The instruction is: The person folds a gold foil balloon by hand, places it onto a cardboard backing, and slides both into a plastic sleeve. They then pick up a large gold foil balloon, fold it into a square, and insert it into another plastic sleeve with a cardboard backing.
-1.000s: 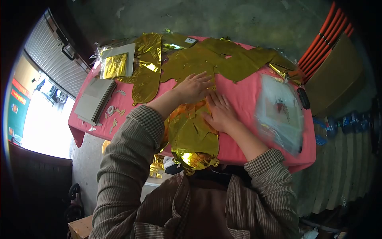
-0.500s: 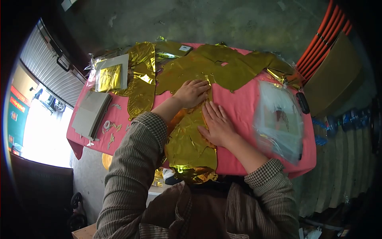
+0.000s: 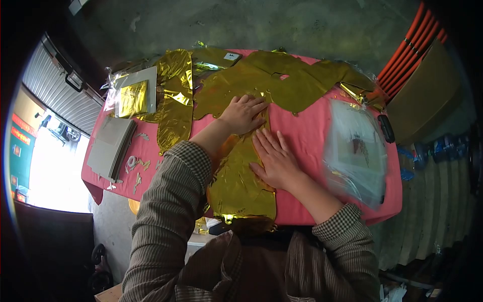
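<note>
A large uninflated gold foil balloon (image 3: 236,194) lies flat across the pink-covered table, from the near edge to the far side. My left hand (image 3: 243,115) rests palm down on its narrow middle part, fingers extended. Just nearer and to the right, my right hand (image 3: 276,161) is spread flat, its fingertips and thumb at the foil's right edge and its palm over the pink cloth. Neither hand grips anything. Some of the foil under my left hand and forearm is hidden.
More gold foil (image 3: 176,105) lies at left, beside a clear-bagged gold pack (image 3: 133,98). A stack of grey cards (image 3: 110,146), a white tape roll (image 3: 132,162) and scraps are nearer. Clear plastic bags (image 3: 354,151) and a black object (image 3: 386,128) sit right, on the pink cloth (image 3: 302,136).
The near end of the foil looks smoother and flatter than before. Both hands stay almost in place, the right one slightly shifted. The view has moved a little.
</note>
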`<control>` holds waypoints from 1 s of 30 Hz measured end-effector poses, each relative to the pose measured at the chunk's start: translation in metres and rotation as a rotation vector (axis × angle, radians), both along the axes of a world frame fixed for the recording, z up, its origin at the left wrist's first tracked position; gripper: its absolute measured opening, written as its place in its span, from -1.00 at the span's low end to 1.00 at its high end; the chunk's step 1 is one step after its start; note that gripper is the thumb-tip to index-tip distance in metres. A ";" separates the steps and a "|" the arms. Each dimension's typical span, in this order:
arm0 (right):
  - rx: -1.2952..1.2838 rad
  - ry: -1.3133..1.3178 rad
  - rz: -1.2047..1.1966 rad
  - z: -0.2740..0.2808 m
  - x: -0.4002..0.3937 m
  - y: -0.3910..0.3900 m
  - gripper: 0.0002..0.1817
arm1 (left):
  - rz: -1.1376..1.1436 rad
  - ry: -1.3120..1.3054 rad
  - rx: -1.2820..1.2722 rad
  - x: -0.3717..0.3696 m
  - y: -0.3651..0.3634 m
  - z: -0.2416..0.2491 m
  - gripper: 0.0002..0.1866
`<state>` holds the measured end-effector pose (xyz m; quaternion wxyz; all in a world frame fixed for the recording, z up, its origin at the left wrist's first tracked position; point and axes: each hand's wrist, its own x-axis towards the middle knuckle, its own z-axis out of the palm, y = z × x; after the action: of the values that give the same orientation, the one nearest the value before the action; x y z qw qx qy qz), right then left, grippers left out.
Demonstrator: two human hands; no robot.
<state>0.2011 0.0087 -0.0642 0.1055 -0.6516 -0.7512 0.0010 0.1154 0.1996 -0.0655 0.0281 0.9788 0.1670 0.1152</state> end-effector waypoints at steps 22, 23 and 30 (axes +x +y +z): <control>-0.043 0.038 0.061 -0.002 0.004 0.002 -0.17 | -0.031 -0.131 -0.167 -0.001 0.012 0.005 -0.53; -0.042 0.039 0.073 -0.003 0.004 0.002 -0.17 | -0.019 -0.131 -0.166 -0.008 0.011 0.010 -0.53; -0.045 0.024 0.072 0.000 0.004 0.003 -0.13 | -0.076 0.035 -0.147 -0.122 -0.080 0.026 -0.44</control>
<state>0.2048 0.0113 -0.0639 0.0998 -0.6262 -0.7727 0.0295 -0.0063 0.1196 -0.0390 0.1015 0.9815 0.1384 0.0845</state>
